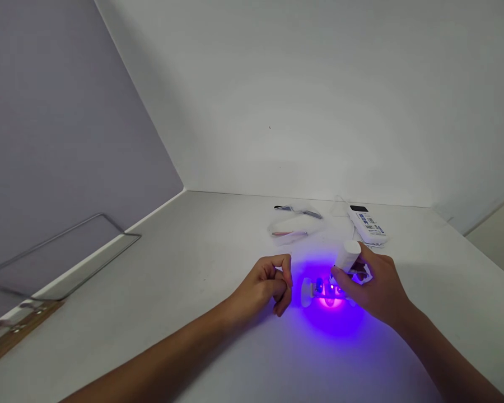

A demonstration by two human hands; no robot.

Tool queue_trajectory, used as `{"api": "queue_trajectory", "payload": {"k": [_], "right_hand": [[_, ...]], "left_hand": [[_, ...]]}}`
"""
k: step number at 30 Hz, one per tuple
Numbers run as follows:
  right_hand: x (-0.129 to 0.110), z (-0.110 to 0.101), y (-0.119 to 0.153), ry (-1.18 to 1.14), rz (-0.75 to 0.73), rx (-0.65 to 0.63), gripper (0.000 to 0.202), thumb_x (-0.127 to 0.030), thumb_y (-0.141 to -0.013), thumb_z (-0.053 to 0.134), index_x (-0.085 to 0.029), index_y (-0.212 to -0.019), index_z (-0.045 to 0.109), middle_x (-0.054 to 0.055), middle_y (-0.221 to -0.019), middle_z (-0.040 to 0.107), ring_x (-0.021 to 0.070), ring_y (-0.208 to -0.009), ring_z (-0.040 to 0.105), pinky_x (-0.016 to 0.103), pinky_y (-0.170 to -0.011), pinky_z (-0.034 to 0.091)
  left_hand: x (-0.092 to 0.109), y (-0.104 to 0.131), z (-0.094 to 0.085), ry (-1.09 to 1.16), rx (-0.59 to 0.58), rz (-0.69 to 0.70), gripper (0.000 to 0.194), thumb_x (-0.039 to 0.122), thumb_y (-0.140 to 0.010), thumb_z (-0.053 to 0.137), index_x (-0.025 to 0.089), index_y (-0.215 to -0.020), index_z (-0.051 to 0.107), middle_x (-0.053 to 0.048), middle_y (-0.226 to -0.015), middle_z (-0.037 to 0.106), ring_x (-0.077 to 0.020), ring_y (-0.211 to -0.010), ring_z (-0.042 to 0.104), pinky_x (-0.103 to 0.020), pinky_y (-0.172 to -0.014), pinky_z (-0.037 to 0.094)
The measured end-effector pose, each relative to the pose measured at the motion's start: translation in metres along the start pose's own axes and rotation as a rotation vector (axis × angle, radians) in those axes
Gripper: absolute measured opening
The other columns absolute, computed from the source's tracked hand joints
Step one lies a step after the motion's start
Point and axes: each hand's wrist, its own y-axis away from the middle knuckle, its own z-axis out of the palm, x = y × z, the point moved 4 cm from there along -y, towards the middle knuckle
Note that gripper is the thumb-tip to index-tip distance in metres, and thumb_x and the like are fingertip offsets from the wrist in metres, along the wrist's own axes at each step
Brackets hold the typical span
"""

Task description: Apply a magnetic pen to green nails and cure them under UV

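White lamp (pixel 348 256) sits gripped in our right hand (pixel 378 285), over the violet-lit piece (pixel 306 292); our left hand's (pixel 273 284) fingers curl in, apparently empty. Slackened grip could knock the piece.

Violet light spills from the white lamp (pixel 348 254) in my right hand (pixel 382 285), flaring pink at its core and tinting the table (pixel 151 291) between my hands. Beyond them the wall (pixel 252 101) is dim grey, softly brighter low down. My left hand (pixel 273 282) shades the tabletop beneath. Print on the packet (pixel 368 224) past my right hand seems blurred.
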Motion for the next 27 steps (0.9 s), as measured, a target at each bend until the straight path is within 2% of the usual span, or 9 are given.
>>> {"api": "queue_trajectory", "payload": {"k": [11,27], "right_hand": [[-0.0001,0.0003,-0.0005,0.005,0.017,0.010,0.014,-0.028,-0.081,0.062,-0.021,-0.072,0.054,-0.005,-0.052,0.053,0.0092,-0.042,0.046,0.020,-0.040,0.039],[0.0035,0.0018,0.0011,-0.012,0.052,-0.010,0.014,-0.030,-0.082,0.062,-0.021,-0.074,0.055,-0.004,-0.054,0.058,0.0111,-0.045,0.053,0.021,-0.042,0.043]], "left_hand": [[-0.0014,-0.0006,-0.0012,-0.030,-0.004,-0.018,0.013,0.010,-0.054,0.044,0.018,-0.062,0.048,0.004,-0.037,0.056,-0.0076,-0.032,0.040,-0.018,-0.041,0.029],[-0.0012,-0.0019,-0.0019,-0.039,0.005,-0.018,0.013,0.010,-0.053,0.043,0.018,-0.060,0.050,0.003,-0.037,0.056,-0.0071,-0.033,0.037,-0.019,-0.042,0.028]]}}
